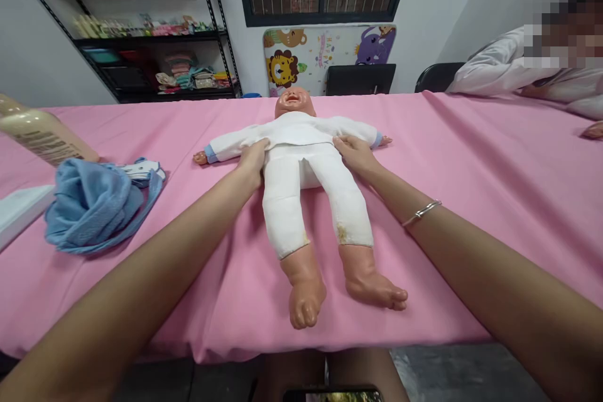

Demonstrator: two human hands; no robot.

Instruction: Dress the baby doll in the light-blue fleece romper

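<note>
One doll (pixel 325 195), one white top (pixel 301 129) on it with two blue cuffs, and two bare hands at work; one bottle, one blue cloth and one white box-like item share the pink-covered counter (pixel 447 201); one bracelet (pixel 421 212) circles the right forearm.

The doll lies on its back on the counter, head away from the person, two bare feet towards the near edge, arms spread wide; its waist is between the left grip (pixel 254 157) and the right grip (pixel 355 154); each grip is closed on the top's lower hem, one at either side, fingers partly hidden by the cloth and the hands themselves; the forearms pass on either side of the doll's legs.

To the left, the blue cloth (pixel 101 204) lies bunched, a white printed piece (pixel 141 169) touching it; the bottle (pixel 44 132) stands behind, the white box-like item (pixel 21 210) just beside; the left forearm comes between these and the doll; at the far right, another person's white sleeve (pixel 494 59) rests at the counter, near a black chair (pixel 436 77); beyond the doll's head are a dark monitor (pixel 360 80), one animal poster (pixel 311 53) and one loaded shelf unit (pixel 151 41); below the near edge, one phone (pixel 339 396) shows partly.
</note>
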